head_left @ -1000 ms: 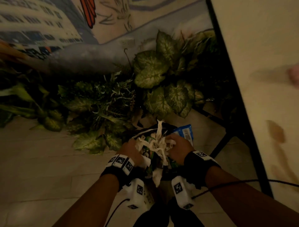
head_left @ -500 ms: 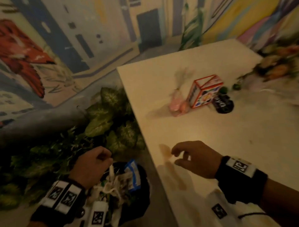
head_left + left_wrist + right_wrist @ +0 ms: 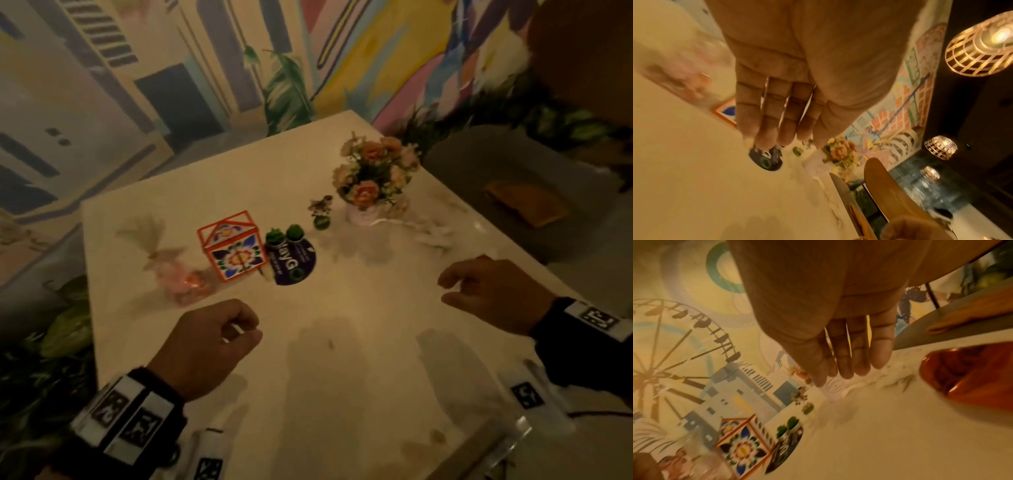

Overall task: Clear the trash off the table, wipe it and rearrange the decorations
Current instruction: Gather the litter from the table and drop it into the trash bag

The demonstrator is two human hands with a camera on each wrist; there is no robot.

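Over the near half of the pale table [image 3: 359, 342] both hands hover apart, neither touching the surface as far as the head view shows. Left hand [image 3: 205, 342] is loosely curled, knuckles up; the left wrist view shows its fingers [image 3: 768, 116] bent toward the palm with nothing between them. Right hand [image 3: 493, 291] is likewise relaxed, fingers half bent and holding nothing.

Decorations sit in a loose row across the middle: a pink wrapped favour [image 3: 181, 277] at the left, a red-framed tile-patterned box [image 3: 233, 246] just beside it, two tiny green potted plants [image 3: 284, 234] at the edge of a dark round coaster [image 3: 291, 263], a small figurine [image 3: 321, 210], and a flower bouquet in a white pot [image 3: 373, 178]. Whitish scraps [image 3: 431, 233] lie near the pot's right side; whether they are trash or trimming is unclear.

Judging by the empty hands and faint brownish stains [image 3: 436, 437] at the near edge, clearing seems nearly finished and wiping comes next. That calls for a cloth, and none is in view.
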